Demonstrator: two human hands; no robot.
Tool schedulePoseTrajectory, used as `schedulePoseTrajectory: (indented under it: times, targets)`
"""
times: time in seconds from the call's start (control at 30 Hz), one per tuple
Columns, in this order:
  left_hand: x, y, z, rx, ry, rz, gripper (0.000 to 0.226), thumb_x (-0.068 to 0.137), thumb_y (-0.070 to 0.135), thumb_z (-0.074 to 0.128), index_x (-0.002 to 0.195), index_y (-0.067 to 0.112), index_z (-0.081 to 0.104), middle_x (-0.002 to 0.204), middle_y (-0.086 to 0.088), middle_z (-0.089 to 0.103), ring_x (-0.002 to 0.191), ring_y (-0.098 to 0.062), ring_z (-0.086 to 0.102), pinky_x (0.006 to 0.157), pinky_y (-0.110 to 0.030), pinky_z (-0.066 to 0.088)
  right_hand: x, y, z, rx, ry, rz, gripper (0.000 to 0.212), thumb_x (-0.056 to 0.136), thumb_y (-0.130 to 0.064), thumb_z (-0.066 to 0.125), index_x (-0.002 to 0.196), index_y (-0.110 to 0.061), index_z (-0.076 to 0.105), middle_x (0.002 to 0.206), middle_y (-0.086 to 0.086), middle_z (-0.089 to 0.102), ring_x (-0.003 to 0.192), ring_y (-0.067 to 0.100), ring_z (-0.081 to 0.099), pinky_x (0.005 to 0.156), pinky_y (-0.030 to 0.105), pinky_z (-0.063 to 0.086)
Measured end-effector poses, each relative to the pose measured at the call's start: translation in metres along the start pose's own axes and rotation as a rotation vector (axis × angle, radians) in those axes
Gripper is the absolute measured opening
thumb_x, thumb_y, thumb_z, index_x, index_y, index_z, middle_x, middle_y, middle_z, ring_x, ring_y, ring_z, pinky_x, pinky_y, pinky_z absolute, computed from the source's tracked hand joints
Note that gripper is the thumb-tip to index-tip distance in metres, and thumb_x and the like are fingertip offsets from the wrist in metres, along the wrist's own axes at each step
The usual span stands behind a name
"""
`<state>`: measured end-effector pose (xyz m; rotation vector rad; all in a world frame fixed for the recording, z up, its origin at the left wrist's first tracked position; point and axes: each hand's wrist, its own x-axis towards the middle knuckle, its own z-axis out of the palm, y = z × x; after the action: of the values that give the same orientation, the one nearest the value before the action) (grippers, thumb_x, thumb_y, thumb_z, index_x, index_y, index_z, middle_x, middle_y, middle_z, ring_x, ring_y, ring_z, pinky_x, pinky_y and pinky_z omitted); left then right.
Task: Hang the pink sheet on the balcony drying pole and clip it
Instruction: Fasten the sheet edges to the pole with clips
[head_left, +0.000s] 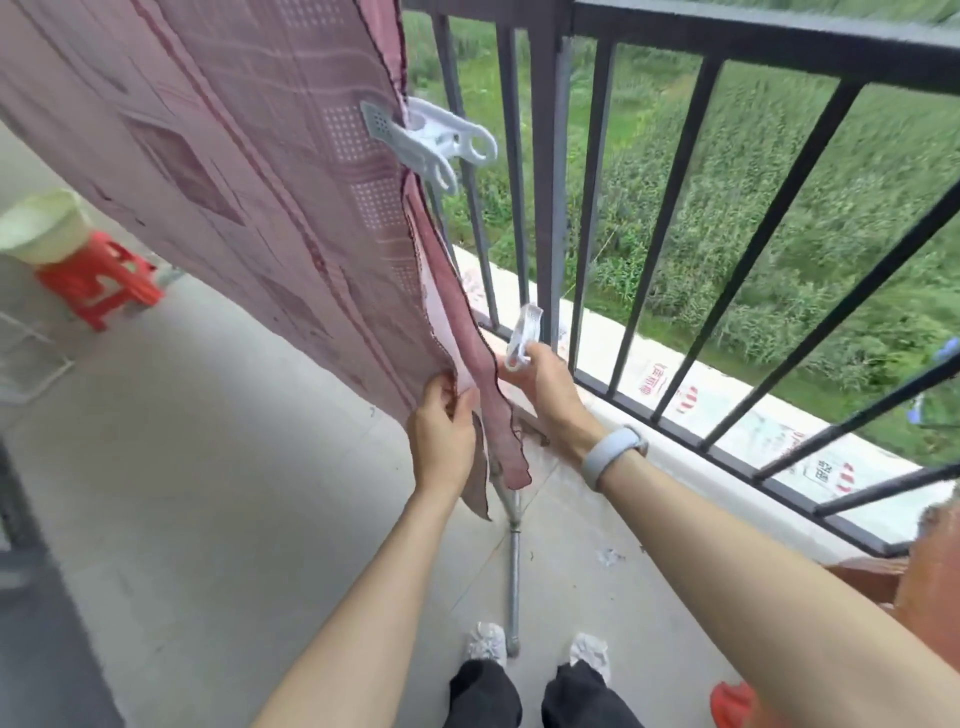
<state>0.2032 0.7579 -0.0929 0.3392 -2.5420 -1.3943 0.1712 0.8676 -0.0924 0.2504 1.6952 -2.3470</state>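
Your left hand (441, 431) pinches the pink sheet (249, 171) edge, which runs twelve to six; your right hand (545, 384) clasps a white clip (524, 335), pointing twelve.

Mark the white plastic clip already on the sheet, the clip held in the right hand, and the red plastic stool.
White plastic clip on the pink sheet (431, 137): head view, on its pivot.
White plastic clip in the right hand (525, 332): head view, on its body.
Red plastic stool (98, 280): head view, on its seat edge.
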Motion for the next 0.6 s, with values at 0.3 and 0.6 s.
schedulePoseTrajectory:
  times: [0.3,0.6]
  targets:
    - [-0.005,0.02,-0.008,-0.087,-0.008,-0.017,0.013,0.081,0.024,0.064,0.086,0.012,0.062,0.082,0.004,0.068,0.071,0.005,0.059,0.065,-0.006,0.041,-0.004,0.013,0.0,0.159,-0.081,0.113,0.037,0.089,-0.022,0.024,0.089,-0.003,0.056,0.081,0.005,0.073,0.087,0.019,0.066,0.063,0.019,0.052]
    - [0.015,0.031,-0.012,0.181,0.054,-0.036,0.036,0.088,0.022,0.05,0.055,0.012,0.041,0.072,-0.022,0.063,0.068,-0.034,0.044,0.06,-0.03,0.025,-0.028,0.023,-0.003,-0.012,0.063,0.074,0.027,0.095,-0.021,0.032,0.101,-0.002,0.05,0.088,0.008,0.065,0.078,0.017,0.064,0.073,0.027,0.052]
